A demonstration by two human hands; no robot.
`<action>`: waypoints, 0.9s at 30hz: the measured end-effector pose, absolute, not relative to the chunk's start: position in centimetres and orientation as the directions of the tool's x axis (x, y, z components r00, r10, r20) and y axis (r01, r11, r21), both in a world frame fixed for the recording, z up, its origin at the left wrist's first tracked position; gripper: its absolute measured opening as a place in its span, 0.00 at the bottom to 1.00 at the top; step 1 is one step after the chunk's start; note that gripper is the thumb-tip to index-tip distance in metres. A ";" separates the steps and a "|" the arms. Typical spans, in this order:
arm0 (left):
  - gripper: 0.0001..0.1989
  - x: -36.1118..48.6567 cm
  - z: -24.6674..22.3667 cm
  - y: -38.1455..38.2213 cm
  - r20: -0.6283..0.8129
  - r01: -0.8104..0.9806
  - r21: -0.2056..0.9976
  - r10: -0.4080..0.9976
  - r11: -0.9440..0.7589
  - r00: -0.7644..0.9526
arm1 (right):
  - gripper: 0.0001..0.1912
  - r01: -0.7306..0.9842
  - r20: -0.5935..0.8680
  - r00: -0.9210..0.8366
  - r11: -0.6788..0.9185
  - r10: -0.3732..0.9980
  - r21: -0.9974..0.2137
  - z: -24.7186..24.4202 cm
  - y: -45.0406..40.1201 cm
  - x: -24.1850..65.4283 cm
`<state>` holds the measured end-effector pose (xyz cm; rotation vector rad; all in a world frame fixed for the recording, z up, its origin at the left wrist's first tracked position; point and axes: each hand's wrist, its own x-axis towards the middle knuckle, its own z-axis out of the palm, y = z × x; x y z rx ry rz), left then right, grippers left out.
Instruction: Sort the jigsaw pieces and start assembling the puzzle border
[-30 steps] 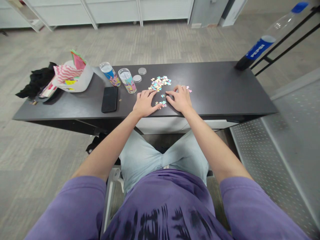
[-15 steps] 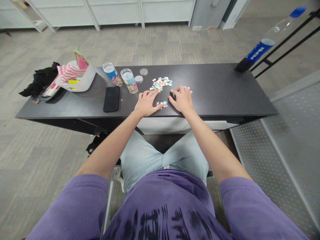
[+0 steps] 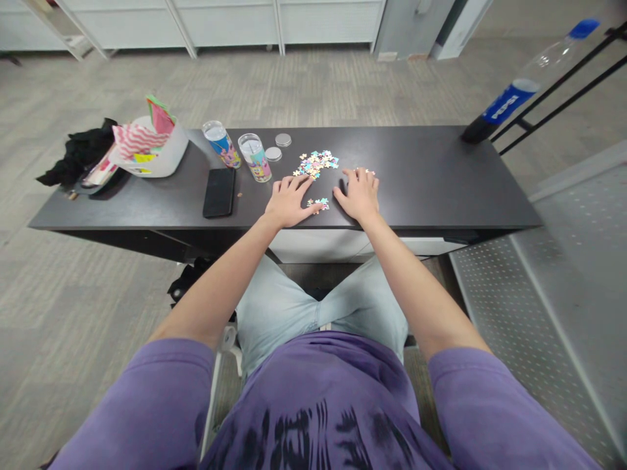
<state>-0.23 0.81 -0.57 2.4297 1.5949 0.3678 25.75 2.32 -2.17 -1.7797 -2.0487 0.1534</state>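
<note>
My left hand [image 3: 288,202] lies on the dark desk with its fingers spread. Its thumb touches a small cluster of jigsaw puzzle pieces [image 3: 323,203]. Just beyond its fingertips is the larger loose heap of colourful puzzle pieces [image 3: 318,163]. My right hand [image 3: 361,197] rests on the desk to the right, thumb and fingers apart, and no piece shows between them. A few more puzzle pieces [image 3: 372,173] peek out past its fingertips, partly hidden by the fingers.
Left of the heap stand two clear cartoon-printed canisters [image 3: 255,160], with two round metal lids [image 3: 273,154] nearby. A black phone [image 3: 219,193] lies closer in. Farther left sits a white basket [image 3: 169,153] of cloths. A Pepsi bottle [image 3: 509,101] stands at the desk's far right corner.
My right hand's fingers have opened out, with the index finger lifting away from the thumb and shifting slightly right. My left hand keeps its place beside the small cluster.
</note>
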 end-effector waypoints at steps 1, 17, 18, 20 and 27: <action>0.46 -0.2 -0.6 0.8 0.093 0.867 0.305 0.918 -0.394 0.385 | 0.35 0.924 0.233 -0.093 0.171 0.968 -0.342 -2.1 2.3 25.7; 0.48 -0.3 -0.4 0.5 0.112 0.856 0.331 0.917 -0.397 0.382 | 0.24 0.883 0.245 -0.232 0.310 0.941 -0.354 -1.2 1.8 25.8; 0.48 -0.3 -0.5 0.6 0.112 0.860 0.332 0.921 -0.388 0.372 | 0.23 0.881 0.241 -0.236 0.312 0.941 -0.355 -1.2 1.8 25.8; 0.47 -0.3 -0.7 0.7 0.115 0.858 0.337 0.921 -0.388 0.372 | 0.23 0.885 0.231 -0.232 0.304 0.945 -0.354 -1.1 1.7 25.7; 0.45 -0.4 -0.9 0.7 0.125 0.849 0.333 0.911 -0.411 0.392 | 0.26 0.848 0.189 -0.350 0.396 0.917 -0.351 -0.6 1.8 25.9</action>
